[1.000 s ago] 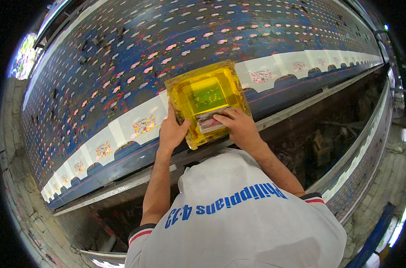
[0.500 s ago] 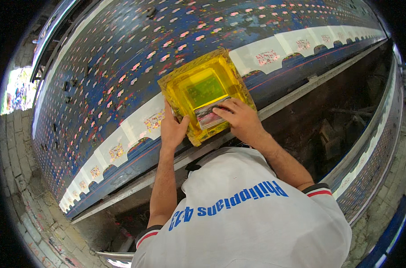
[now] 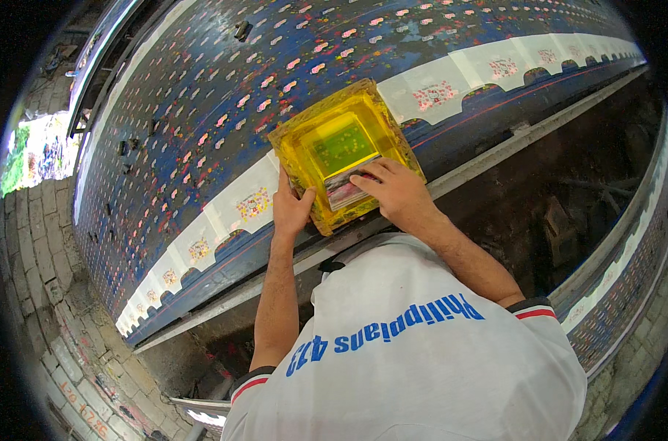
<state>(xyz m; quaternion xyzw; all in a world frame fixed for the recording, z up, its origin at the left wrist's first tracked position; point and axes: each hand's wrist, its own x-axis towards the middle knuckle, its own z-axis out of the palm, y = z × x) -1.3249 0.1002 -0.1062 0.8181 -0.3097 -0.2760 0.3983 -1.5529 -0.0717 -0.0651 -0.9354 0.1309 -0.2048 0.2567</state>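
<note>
Gripping a yellow frame (image 3: 394,132) just above the picture's centre.
Left hand (image 3: 291,209) clamps its left edge; right hand (image 3: 401,195) closes over a flat bar (image 3: 340,194) inside it, fingers bent. White printed pieces (image 3: 252,205) run either side along the table (image 3: 224,92).

The long blue-grey table (image 3: 466,122) is dotted with rows of small pinkish marks (image 3: 318,68). White pieces (image 3: 433,95) with colourful prints line its near edge; a yellow frame (image 3: 399,140) lies over them. Dark blocks (image 3: 242,30) sit farther back.
</note>
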